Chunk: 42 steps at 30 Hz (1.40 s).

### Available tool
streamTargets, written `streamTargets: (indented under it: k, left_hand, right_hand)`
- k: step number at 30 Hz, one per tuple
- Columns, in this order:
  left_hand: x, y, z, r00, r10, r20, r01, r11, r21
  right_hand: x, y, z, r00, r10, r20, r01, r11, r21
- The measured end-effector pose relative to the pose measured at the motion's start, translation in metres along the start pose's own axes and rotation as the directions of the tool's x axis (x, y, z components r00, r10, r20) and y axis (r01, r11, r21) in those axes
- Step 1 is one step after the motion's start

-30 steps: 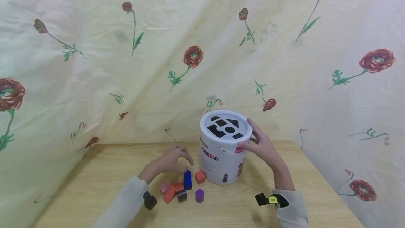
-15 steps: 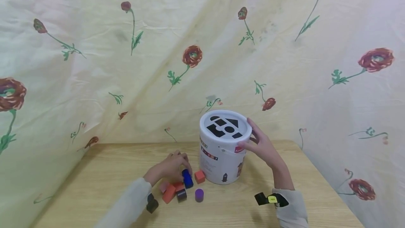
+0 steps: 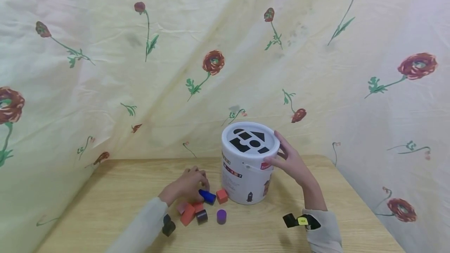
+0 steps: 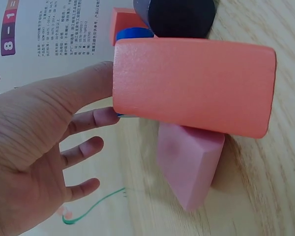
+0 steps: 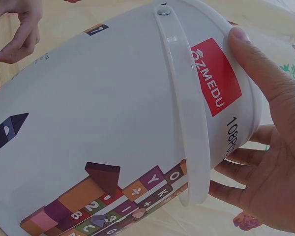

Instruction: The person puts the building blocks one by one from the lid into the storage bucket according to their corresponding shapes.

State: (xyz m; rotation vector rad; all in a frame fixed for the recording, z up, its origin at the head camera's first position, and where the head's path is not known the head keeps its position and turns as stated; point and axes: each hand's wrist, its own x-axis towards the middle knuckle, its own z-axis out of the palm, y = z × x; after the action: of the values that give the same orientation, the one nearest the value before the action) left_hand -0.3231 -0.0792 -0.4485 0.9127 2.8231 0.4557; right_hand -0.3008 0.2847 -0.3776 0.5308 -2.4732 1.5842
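A white bucket (image 3: 247, 175) with shape holes in its lid (image 3: 250, 140) stands on the wooden table (image 3: 116, 190). My right hand (image 3: 290, 163) grips its upper right side; in the right wrist view the thumb (image 5: 255, 64) lies on the bucket wall (image 5: 113, 123) and the fingers curl behind. My left hand (image 3: 188, 186) pinches one end of a blue block (image 3: 207, 196), which lies tilted just left of the bucket. In the left wrist view the left hand (image 4: 64, 137) sits behind an orange block (image 4: 194, 86) that hides most of the blue block (image 4: 134, 33).
Loose blocks lie in front of the left hand: a red cube (image 3: 222, 196), a purple cylinder (image 3: 221, 216), an orange block (image 3: 188, 214), a pink block (image 3: 182, 207) and a dark block (image 3: 202, 216). Flowered cloth hangs behind and beside the table.
The left hand has come down onto the blue block. The block has gone from standing upright to lying tilted toward the bucket. The right hand and bucket have not moved.
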Motion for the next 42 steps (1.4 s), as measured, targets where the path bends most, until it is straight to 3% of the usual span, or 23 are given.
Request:
streamTargets:
  k: [14, 19, 23, 25, 28, 33, 37, 39, 42]
  left_hand:
    - [0.005, -0.002, 0.005, 1.0, -0.001, -0.019, 0.001, 1.0, 0.015]
    - [-0.001, -0.004, 0.0, 0.995, -0.02, -0.093, 0.013, 0.997, -0.075]
    - [0.0, -0.007, -0.008, 0.979, 0.014, -0.205, -0.041, 0.991, -0.126]
    - [0.001, -0.009, -0.013, 0.961, 0.039, -0.275, -0.08, 0.987, -0.14]
    - [0.003, -0.007, -0.025, 0.92, 0.036, -0.39, -0.098, 0.985, -0.142]
    - [0.006, 0.007, -0.051, 0.825, -0.057, -0.563, -0.071, 0.977, -0.203]
    - [0.011, 0.024, -0.071, 0.748, -0.162, -0.644, -0.052, 0.953, -0.3]
    - [0.015, 0.033, -0.078, 0.711, -0.194, -0.676, -0.062, 0.94, -0.335]
    - [0.021, 0.046, -0.087, 0.665, -0.191, -0.723, -0.115, 0.929, -0.351]
  right_hand:
    - [0.0, 0.0, 0.0, 1.0, -0.008, 0.001, 0.008, 1.0, 0.007]
    - [0.0, -0.001, 0.0, 1.0, 0.0, 0.0, 0.0, 1.0, 0.005]
    - [0.0, -0.002, 0.0, 1.0, 0.007, -0.001, -0.007, 1.0, 0.001]
    - [0.0, -0.002, 0.001, 1.0, 0.009, 0.0, -0.009, 1.0, -0.001]
    - [-0.001, -0.002, 0.001, 1.0, 0.008, -0.001, -0.008, 1.0, -0.001]
    - [-0.002, -0.002, 0.001, 1.0, 0.006, -0.001, -0.006, 1.0, 0.005]
    - [-0.002, -0.002, 0.001, 1.0, 0.007, 0.0, -0.007, 1.0, 0.007]
    - [-0.001, -0.002, 0.001, 1.0, 0.005, 0.001, -0.005, 1.0, 0.005]
    - [-0.001, -0.001, 0.001, 1.0, 0.003, 0.002, -0.003, 1.0, 0.006]
